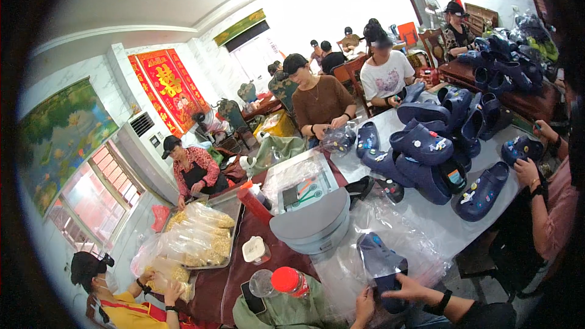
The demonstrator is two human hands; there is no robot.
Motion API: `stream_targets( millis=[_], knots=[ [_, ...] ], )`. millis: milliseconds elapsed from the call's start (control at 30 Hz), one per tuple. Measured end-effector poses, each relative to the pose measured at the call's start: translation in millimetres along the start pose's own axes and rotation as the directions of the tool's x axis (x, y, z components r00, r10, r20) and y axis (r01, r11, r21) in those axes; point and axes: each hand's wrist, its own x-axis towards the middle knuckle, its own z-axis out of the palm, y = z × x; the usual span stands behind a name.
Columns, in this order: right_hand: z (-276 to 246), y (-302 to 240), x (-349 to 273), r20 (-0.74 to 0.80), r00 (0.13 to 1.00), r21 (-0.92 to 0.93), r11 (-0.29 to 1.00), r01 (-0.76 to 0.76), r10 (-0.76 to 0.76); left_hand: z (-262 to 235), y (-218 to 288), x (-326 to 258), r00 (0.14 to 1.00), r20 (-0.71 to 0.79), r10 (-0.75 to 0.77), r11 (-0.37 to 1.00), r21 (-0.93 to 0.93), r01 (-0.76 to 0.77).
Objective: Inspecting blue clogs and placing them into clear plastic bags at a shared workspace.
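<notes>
A navy clog (379, 260) with small charms lies at the table's near edge, on or inside a clear plastic bag (341, 271); I cannot tell which. My right hand (411, 290) holds the clog's heel end from the right, thumb and fingers apart around it. On the clog's left, my left hand (365, 306) has its fingers closed on what looks like the edge of the bag. More clear bags (420, 231) lie crumpled just beyond the clog.
A grey cap (311, 216), a red-lidded jar (289, 281) and a phone (253, 298) are to the left. A pile of navy clogs (432, 146) covers the table ahead. Co-workers sit around; one at the right handles a clog (522, 149). Bags of yellow pieces (201, 237) fill a tray.
</notes>
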Motion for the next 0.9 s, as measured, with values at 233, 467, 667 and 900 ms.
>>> stream_targets(
  millis=[233, 467, 667, 900],
  knots=[
    [42, 31, -22, -0.132, 0.941, -0.495, 0.843, 0.209, -0.311, -7, 42, -18, 0.996, -0.008, -0.094, 0.995, -0.027, 0.093],
    [38, 32, -26, -0.084, 0.929, -0.703, 0.682, 0.201, -0.361, -10, 61, -12, 0.997, 0.064, 0.030, 1.000, -0.003, -0.030],
    [23, 13, -39, -0.341, 0.926, -0.215, 0.973, 0.087, -0.158, -13, 96, -12, 0.985, 0.169, -0.026, 0.984, -0.172, 0.056],
    [6, 27, -37, -0.515, 0.833, -0.091, 0.980, 0.180, -0.201, -15, 108, -38, 0.928, 0.370, 0.031, 0.995, -0.104, 0.009]
  ],
)
